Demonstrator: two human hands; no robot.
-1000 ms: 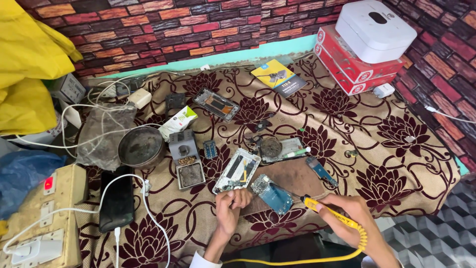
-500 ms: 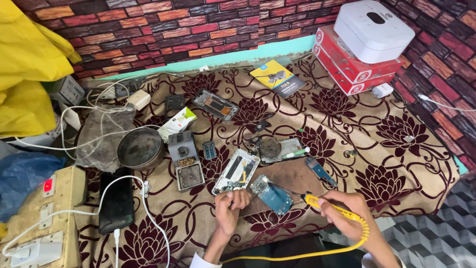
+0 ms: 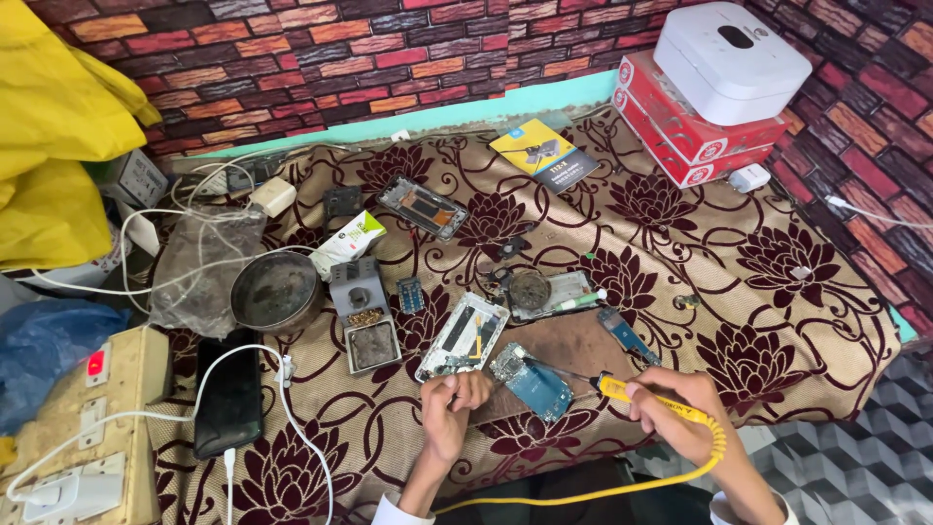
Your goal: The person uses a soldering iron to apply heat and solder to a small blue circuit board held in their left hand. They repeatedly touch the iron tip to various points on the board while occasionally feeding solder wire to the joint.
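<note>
A circuit board (image 3: 533,383) lies on the patterned cloth (image 3: 777,292) between the left hand (image 3: 452,401) and the right hand (image 3: 680,408), with an opened phone frame (image 3: 464,337) just behind it. A round metal bowl (image 3: 276,290) sits to the left, stacked boxes (image 3: 695,136) at the far right corner.

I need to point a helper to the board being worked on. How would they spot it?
Start at the brown floral cloth, near its front edge between the two hands. The small blue circuit board lies there, at the tip of the yellow-handled soldering iron. Unlike the open phone frame beside it, it is bare and blue.
</note>
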